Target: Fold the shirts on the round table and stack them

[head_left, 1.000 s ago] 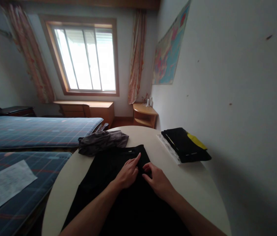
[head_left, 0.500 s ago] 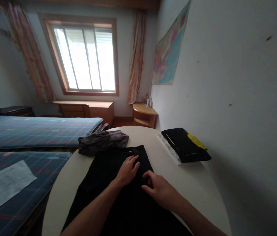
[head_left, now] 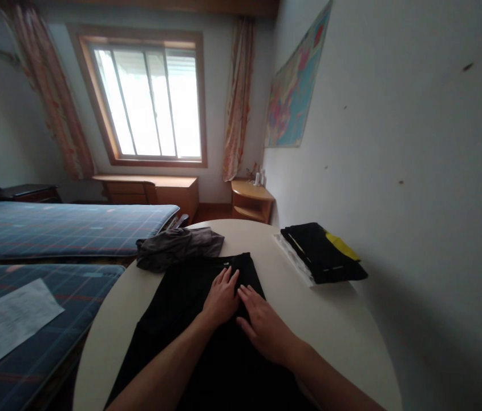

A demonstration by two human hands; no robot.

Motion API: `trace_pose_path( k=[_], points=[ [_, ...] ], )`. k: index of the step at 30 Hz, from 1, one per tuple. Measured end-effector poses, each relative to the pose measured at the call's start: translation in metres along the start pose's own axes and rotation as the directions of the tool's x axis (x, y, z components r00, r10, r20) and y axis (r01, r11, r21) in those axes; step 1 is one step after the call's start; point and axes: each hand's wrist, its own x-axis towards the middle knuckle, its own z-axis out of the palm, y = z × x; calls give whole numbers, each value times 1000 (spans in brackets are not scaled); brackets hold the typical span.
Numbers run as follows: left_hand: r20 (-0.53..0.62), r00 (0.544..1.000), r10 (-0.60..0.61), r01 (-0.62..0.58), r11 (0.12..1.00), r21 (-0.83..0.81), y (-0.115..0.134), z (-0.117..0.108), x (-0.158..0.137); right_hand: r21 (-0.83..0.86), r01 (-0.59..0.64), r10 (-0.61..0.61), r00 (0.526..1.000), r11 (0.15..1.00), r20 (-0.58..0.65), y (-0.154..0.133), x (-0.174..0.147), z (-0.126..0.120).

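Edging black garment [head_left: 181, 297] on right: broad tabletop [head_left: 321, 317]

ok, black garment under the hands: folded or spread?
Spread: the black garment lies flat across the table, running past the frame's bottom edge. Hidden folds: cannot tell.

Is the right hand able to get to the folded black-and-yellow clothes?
Probably yes: the right hand is over the black garment, seems to grip nothing, and I see nothing blocking its way across the cream tabletop to the folded clothes.
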Motion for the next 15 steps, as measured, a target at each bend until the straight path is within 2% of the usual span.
trace_pose_path(
  k=[3,6,9,12,15],
  points=[
    [22,1000,-11,10,1000,25,2,4,1,-71,-49,54,995,996,81,9,-3,14],
    [27,999,17,-17,1000,6,5,11,9,-117,-83,94,992,990,86,17,-9,18],
    [48,997,57,-52,995,-90,11,17,23,-137,-104,115,990,985,78,28,-12,13],
    [90,992,90,-71,978,-197,17,14,36,-148,-126,138,988,981,76,43,-14,3],
    [18,995,99,-94,980,-178,15,-3,40,-157,-149,166,981,976,101,58,-16,-9]
  ],
)
